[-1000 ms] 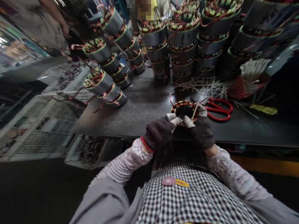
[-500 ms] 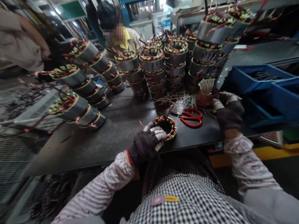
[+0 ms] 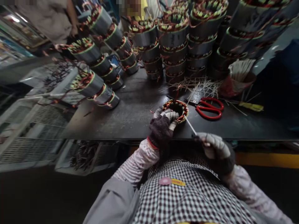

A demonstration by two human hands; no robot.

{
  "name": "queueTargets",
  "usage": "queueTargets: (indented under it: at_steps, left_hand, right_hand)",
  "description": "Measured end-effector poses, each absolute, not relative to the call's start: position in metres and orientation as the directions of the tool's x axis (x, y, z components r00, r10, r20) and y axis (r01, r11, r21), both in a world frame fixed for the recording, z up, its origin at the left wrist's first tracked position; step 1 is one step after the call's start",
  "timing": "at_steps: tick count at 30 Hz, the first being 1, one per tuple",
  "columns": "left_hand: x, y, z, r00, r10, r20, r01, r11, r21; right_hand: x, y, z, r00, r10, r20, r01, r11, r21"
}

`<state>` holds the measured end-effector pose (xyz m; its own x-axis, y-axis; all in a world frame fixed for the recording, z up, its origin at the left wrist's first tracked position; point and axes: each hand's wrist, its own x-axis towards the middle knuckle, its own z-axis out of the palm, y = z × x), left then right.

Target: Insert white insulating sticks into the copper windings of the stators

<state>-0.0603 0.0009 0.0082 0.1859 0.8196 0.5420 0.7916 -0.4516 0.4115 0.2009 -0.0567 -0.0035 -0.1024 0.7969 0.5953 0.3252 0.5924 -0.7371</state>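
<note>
A motor stator (image 3: 186,109) with copper windings and a yellow-green rim stands on the dark table near its front edge. My left hand (image 3: 162,126), in a dark glove with pale wrapped fingertips, grips the near left side of its rim, fingers reaching over the opening. A thin, pale rod-like tool (image 3: 191,126) is pinched in my right hand (image 3: 216,149); its far tip meets the stator's right rim. The tool's handle end is mostly hidden by my fingers. Just right of the stator lie red-handled scissors (image 3: 210,108).
Tall stacks of stators (image 3: 174,37) line the back, with leaning stacks (image 3: 93,84) on the left. Loose thin sticks (image 3: 201,87) lie before a reddish pot (image 3: 233,85) of white strips. A yellow item (image 3: 251,106) rests at right. Another person (image 3: 51,18) is at upper left.
My right hand has come from beside the pot to the table's front edge, now with the rod-like tool at the stator. The left hand stays on the stator. The view has tilted down.
</note>
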Motion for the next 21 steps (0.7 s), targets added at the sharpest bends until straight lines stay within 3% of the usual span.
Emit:
queueTargets:
  at_steps: [3, 6, 8, 13, 16, 21]
  left_hand:
    - [-0.058, 0.002, 0.004, 0.125, 0.839, 0.530, 0.809, -0.395, 0.434]
    - [-0.054, 0.004, 0.006, 0.102, 0.861, 0.497, 0.834, -0.346, 0.429]
    - [-0.050, 0.006, 0.008, 0.040, 0.882, 0.470, 0.840, -0.284, 0.463]
    - [-0.043, 0.010, 0.005, -0.084, 0.919, 0.385, 0.651, -0.242, 0.720]
    - [-0.046, 0.009, 0.006, -0.033, 0.896, 0.443, 0.646, -0.319, 0.694]
    - [-0.050, 0.005, 0.016, 0.038, 0.891, 0.452, 0.658, -0.363, 0.660]
  right_hand:
    - [0.194, -0.080, -0.018, -0.200, 0.714, 0.671, 0.333, 0.694, -0.639]
    - [0.188, -0.065, -0.017, -0.261, 0.700, 0.665, 0.338, 0.712, -0.616]
    - [0.180, -0.046, -0.012, -0.252, 0.727, 0.639, 0.316, 0.686, -0.656]
    - [0.162, -0.013, 0.005, -0.182, 0.870, 0.457, 0.158, 0.485, -0.860]
    - [0.160, -0.005, 0.018, -0.209, 0.929, 0.305, 0.076, 0.326, -0.942]
    - [0.159, 0.005, 0.030, -0.239, 0.888, 0.393, 0.277, 0.450, -0.849]
